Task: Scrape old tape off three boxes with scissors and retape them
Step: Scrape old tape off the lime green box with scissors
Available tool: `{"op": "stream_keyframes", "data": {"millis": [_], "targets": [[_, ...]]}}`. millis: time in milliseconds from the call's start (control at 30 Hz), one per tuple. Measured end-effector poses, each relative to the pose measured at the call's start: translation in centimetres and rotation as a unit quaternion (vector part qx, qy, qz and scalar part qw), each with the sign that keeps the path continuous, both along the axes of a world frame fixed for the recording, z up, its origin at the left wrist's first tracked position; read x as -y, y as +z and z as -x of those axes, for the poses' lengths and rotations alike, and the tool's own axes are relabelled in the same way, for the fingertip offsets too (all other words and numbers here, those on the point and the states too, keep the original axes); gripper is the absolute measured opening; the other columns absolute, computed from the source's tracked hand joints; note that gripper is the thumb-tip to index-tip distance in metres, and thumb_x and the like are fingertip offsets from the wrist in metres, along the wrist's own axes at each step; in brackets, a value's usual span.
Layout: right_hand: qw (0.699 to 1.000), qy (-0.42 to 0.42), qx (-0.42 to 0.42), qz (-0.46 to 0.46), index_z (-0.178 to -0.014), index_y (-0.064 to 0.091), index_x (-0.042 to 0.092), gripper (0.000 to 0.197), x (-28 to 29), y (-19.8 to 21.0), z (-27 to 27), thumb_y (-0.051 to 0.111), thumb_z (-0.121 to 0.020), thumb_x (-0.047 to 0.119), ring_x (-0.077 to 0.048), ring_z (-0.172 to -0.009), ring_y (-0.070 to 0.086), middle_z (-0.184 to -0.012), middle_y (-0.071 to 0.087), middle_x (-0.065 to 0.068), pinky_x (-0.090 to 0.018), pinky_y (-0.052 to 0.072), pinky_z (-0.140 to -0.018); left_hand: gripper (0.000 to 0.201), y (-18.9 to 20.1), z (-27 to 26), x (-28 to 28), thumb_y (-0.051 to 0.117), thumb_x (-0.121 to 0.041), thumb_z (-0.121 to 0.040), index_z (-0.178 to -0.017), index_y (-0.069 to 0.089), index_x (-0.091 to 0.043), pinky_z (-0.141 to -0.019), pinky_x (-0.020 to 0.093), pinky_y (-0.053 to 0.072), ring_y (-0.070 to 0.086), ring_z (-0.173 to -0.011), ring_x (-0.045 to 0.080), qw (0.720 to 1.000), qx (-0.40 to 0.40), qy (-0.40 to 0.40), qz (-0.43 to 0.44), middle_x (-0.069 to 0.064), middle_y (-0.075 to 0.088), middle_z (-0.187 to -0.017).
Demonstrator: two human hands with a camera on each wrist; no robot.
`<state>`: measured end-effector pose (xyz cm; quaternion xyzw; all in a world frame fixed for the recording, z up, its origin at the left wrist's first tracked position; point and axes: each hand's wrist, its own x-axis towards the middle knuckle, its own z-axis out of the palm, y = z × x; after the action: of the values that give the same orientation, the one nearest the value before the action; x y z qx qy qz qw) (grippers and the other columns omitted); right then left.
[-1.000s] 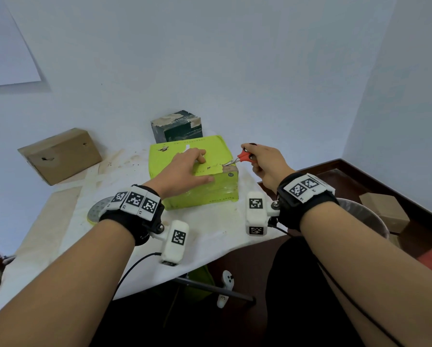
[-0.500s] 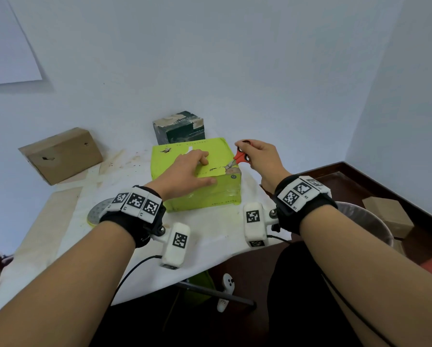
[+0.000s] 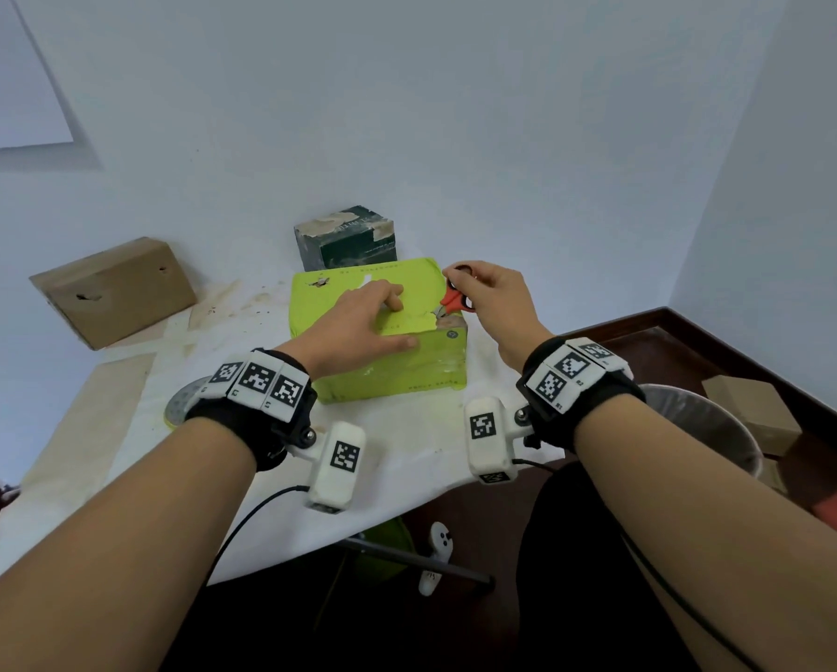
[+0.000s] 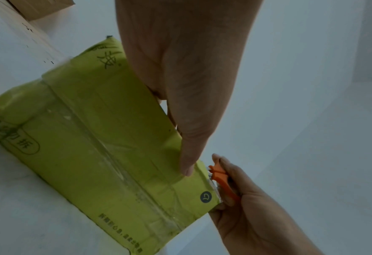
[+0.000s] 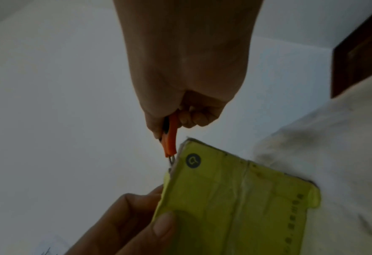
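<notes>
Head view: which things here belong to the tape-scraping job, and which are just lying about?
In the job:
- green box, pressed flat by the left hand
- scissors, gripped by the right hand at the box's right corner
- dark box and brown box, waiting
- tape roll

Lying about:
- bin
- controller under the table
- boxes on the floor

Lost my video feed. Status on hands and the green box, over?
Left hand flat on green box, steadying it. Right hand grips orange scissors, tips at the box's near right top corner. Nothing in the way.
</notes>
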<state>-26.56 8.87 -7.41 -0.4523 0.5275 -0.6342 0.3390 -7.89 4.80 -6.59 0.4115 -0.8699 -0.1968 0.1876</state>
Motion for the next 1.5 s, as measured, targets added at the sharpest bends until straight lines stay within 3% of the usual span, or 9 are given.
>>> {"op": "stream_keyframes", "data": {"millis": [133, 367, 567, 733, 967, 1133, 1200, 1300, 1500], "targets": [[0.996, 0.002, 0.078, -0.036, -0.09, 0.068, 0.012, 0.01, -0.2, -1.0, 0.1, 0.059, -0.092, 0.016, 0.002, -0.048, 0.046, -0.069, 0.058, 0.003, -0.011, 0.036, -0.048, 0.039, 0.1, -0.1, -0.1, 0.073, -0.037, -0.082, -0.109, 0.048, -0.024, -0.109, 0.04, 0.033, 0.038, -0.132, 0.018, 1.0, 0.001, -0.002, -0.006, -0.005, 0.04, -0.147], [0.987, 0.031, 0.151, -0.043, -0.089, 0.068, 0.018, 0.011, -0.4, -1.3, 0.0, 0.057, -0.094, 0.019, 0.0, -0.043, 0.042, -0.058, 0.055, 0.01, -0.016, 0.035, -0.055, 0.027, 0.2, -0.1, -0.1, 0.071, -0.038, -0.084, -0.109, 0.061, -0.036, -0.114, 0.042, 0.027, 0.04, -0.132, 0.013, 0.999, -0.039, -0.026, -0.024, -0.011, 0.048, -0.14], [0.994, 0.02, 0.106, -0.026, -0.099, 0.067, 0.009, 0.011, -0.8, -0.7, 0.3, 0.06, -0.092, 0.014, 0.004, -0.044, 0.046, -0.066, 0.057, 0.005, -0.009, 0.039, -0.049, 0.022, 0.5, 0.1, -0.6, 0.073, -0.027, -0.084, -0.104, 0.066, -0.025, -0.097, 0.015, 0.034, 0.048, -0.118, 0.005, 0.994, -0.089, -0.019, -0.055, -0.011, 0.054, -0.128], [0.984, -0.112, 0.127, 0.052, -0.091, 0.067, 0.002, 0.007, -0.9, 0.9, 2.6, 0.06, -0.088, 0.004, 0.002, -0.044, 0.049, -0.064, 0.058, -0.001, -0.009, 0.038, -0.046, 0.019, 0.5, 0.1, -0.7, 0.072, -0.026, -0.084, -0.101, 0.063, -0.03, -0.083, -0.004, 0.024, 0.035, -0.114, -0.004, 0.996, -0.073, -0.02, -0.046, -0.009, 0.054, -0.127], [0.995, -0.074, -0.02, 0.07, -0.082, 0.07, 0.008, 0.009, -1.6, 2.0, 3.0, 0.063, -0.087, 0.006, -0.005, -0.057, 0.056, -0.068, 0.062, -0.005, -0.013, 0.045, -0.055, 0.018, 1.0, 0.2, -1.0, 0.073, -0.024, -0.084, -0.098, 0.063, -0.03, -0.079, -0.002, 0.024, 0.032, -0.113, -0.003, 0.993, -0.079, -0.021, -0.09, -0.006, 0.052, -0.128], [0.976, -0.064, -0.181, 0.098, -0.073, 0.069, 0.029, 0.012, -1.4, 3.3, 2.4, 0.062, -0.081, 0.025, -0.036, -0.067, 0.061, -0.065, 0.06, -0.02, -0.04, 0.057, -0.066, 0.019, 1.2, 0.3, -1.3, 0.074, -0.024, -0.083, -0.093, 0.062, -0.034, -0.081, 0.001, 0.025, 0.036, -0.115, 0.002, 0.992, -0.079, -0.013, -0.101, -0.006, 0.052, -0.125], [0.963, -0.054, -0.243, 0.107, -0.075, 0.07, 0.03, 0.012, -1.6, 3.8, 2.1, 0.061, -0.082, 0.027, -0.026, -0.062, 0.061, -0.052, 0.055, -0.001, -0.042, 0.055, -0.067, 0.018, 1.2, 0.3, -1.4, 0.074, -0.023, -0.083, -0.095, 0.062, -0.031, -0.077, -0.003, 0.022, 0.03, -0.114, -0.003, 0.991, -0.08, -0.013, -0.102, -0.004, 0.052, -0.128], [0.923, -0.039, -0.366, 0.113, -0.087, 0.071, 0.025, 0.012, -2.0, 4.7, 1.5, 0.06, -0.088, 0.026, -0.003, -0.055, 0.053, -0.047, 0.05, 0.02, -0.024, 0.042, -0.06, 0.019, 1.2, 0.3, -1.4, 0.074, -0.023, -0.083, -0.097, 0.063, -0.029, -0.079, 0.001, 0.023, 0.028, -0.114, -0.003, 0.991, -0.083, -0.013, -0.104, -0.003, 0.053, -0.128], [0.891, 0.001, -0.443, 0.103, -0.091, 0.071, 0.027, 0.014, -1.8, 5.7, 0.6, 0.057, -0.089, 0.03, -0.02, -0.065, 0.059, -0.051, 0.047, 0.008, -0.035, 0.048, -0.066, 0.019, 1.0, 0.1, -1.4, 0.076, -0.026, -0.081, -0.093, 0.063, -0.035, -0.097, 0.023, 0.023, 0.026, -0.12, 0.002, 0.992, -0.082, -0.016, -0.098, -0.004, 0.054, -0.125]]}}
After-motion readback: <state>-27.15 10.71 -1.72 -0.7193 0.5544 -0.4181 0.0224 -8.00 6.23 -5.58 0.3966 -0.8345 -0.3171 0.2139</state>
